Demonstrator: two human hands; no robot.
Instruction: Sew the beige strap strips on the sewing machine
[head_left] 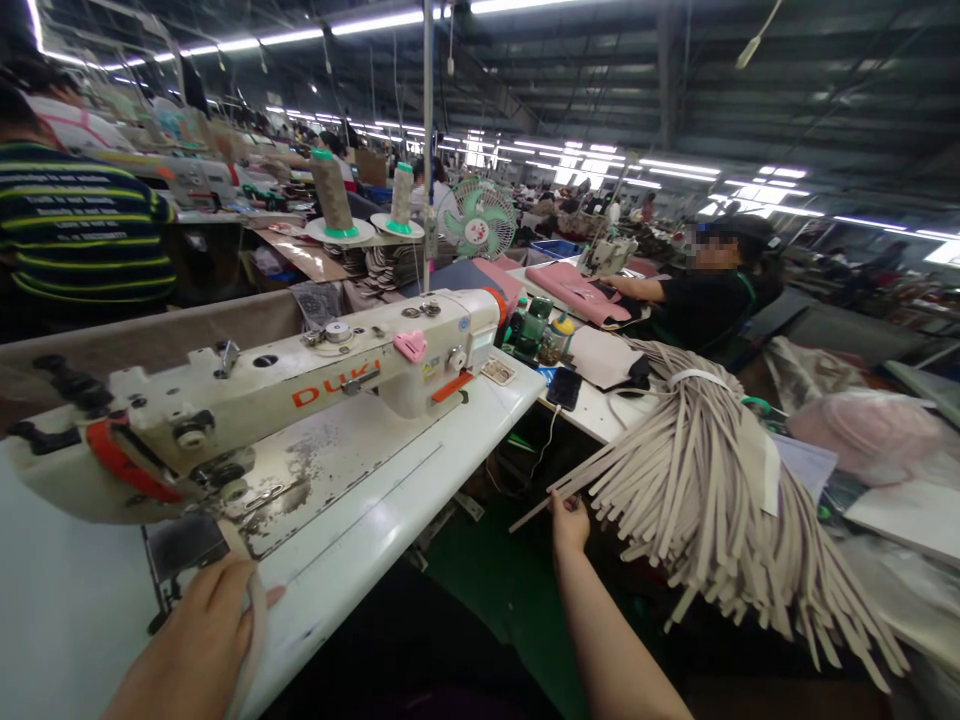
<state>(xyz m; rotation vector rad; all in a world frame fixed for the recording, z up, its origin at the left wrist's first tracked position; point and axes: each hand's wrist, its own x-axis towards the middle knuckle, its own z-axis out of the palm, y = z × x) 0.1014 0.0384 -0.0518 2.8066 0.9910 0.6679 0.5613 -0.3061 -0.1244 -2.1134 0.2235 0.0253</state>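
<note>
My left hand (206,625) is closed on a beige strap (256,630) on the white table, close below the needle end of a sewing machine (330,375). The strap runs up beside the needle area and trails down past my fingers. On the right, my right hand (571,522) pinches the loose end of one beige strip (531,513). That strip leads up into a big bundle of similar strips (690,470), tied with a white band (699,378) and hanging over the table edge.
A phone (564,389) with a white cable lies on the side table near green bottles (531,325). Two thread cones (334,195) and a green fan (480,222) stand behind the machine. A co-worker (705,285) handles pink material (574,292); another person (82,225) sits far left.
</note>
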